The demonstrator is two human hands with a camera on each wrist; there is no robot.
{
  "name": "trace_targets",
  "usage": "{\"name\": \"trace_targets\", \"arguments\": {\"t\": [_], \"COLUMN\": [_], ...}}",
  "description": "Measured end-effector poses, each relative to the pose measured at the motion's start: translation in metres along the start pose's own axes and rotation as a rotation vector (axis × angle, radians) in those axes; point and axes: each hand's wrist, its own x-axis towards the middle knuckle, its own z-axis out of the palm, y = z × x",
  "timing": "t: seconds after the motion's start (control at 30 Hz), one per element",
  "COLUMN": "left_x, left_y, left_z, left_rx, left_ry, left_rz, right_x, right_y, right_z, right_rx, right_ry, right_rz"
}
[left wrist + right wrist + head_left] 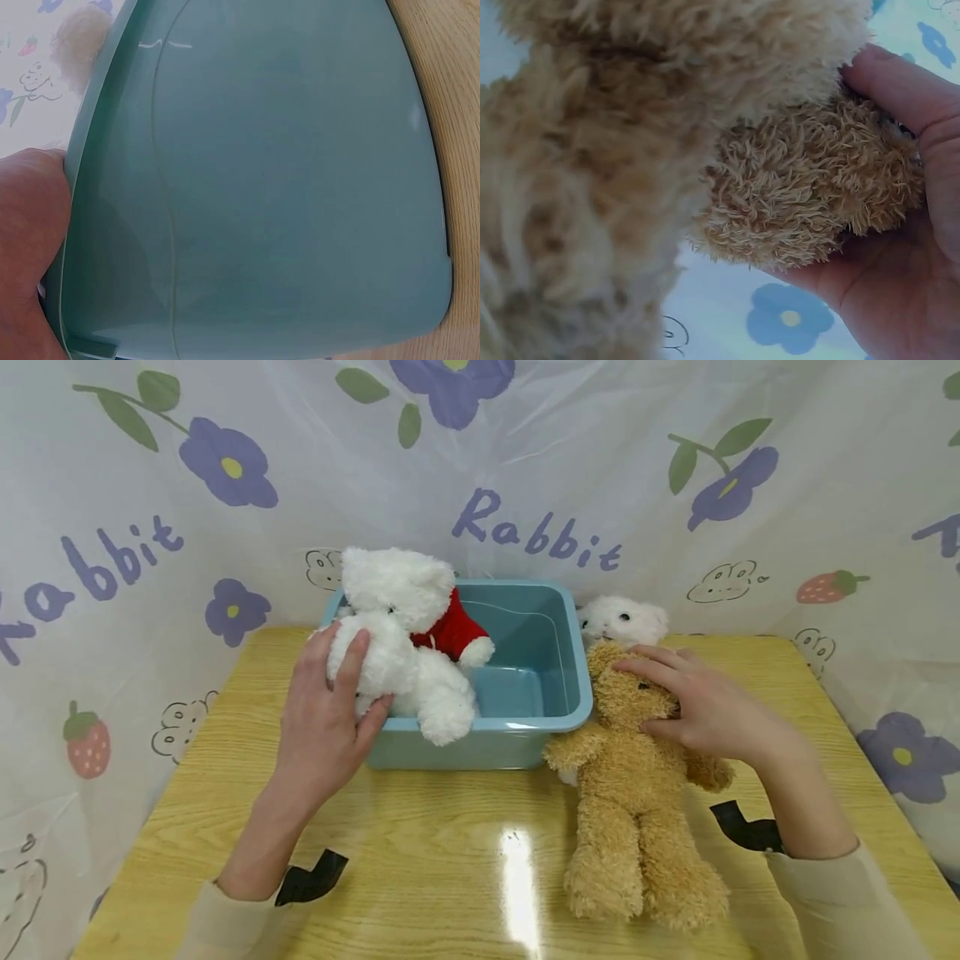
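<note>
Inside the blue-green plastic bin (525,724), two white plush toys lean at the left end. The rear one is a white teddy bear (401,589) in a red shirt. My left hand (318,718) holds the head of the front white plush toy (442,697), thumb and fingers spread around it; one of its limbs hangs over the front rim. To the bin's right, my right hand (701,706) grips a tan teddy bear (637,785) by the head, its legs pointing toward me. In the right wrist view, thumb and fingers wrap the curly tan head (810,180).
Another white plush toy (626,618) shows behind the tan bear, outside the bin and partly hidden. Everything stands on a wood-grain table (435,860). A printed curtain (540,468) hangs close behind the bin.
</note>
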Motion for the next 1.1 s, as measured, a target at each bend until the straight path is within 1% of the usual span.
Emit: {"name": "trace_targets", "arguments": {"t": [0.1,0.2,0.4,0.57,0.73,1.0,1.1], "left_x": [0.000,0.000,-0.001,0.000,0.000,0.000,0.000], "left_y": [-0.001,-0.001,0.000,0.000,0.000,-0.001,-0.001], "left_z": [0.000,0.001,0.000,0.000,0.000,0.000,0.000], "left_rx": [-0.006,-0.010,-0.011,-0.013,-0.012,-0.015,-0.014], "left_ry": [0.008,0.010,0.010,0.014,0.018,0.018,0.019], "left_rz": [0.009,0.012,0.007,0.008,0.006,0.009,0.010], "right_x": [0.002,0.004,0.006,0.005,0.005,0.004,0.004], "right_y": [0.004,0.007,0.009,0.010,0.010,0.007,0.005], "right_z": [0.004,0.008,0.009,0.006,0.002,-0.003,-0.008], "right_rx": [0.046,0.083,0.114,0.105,0.069,0.051,0.050], "right_ry": [-0.011,-0.018,-0.033,0.001,0.028,0.035,0.024], "right_rz": [0.022,0.022,-0.014,-0.050,-0.062,-0.020,-0.020]}}
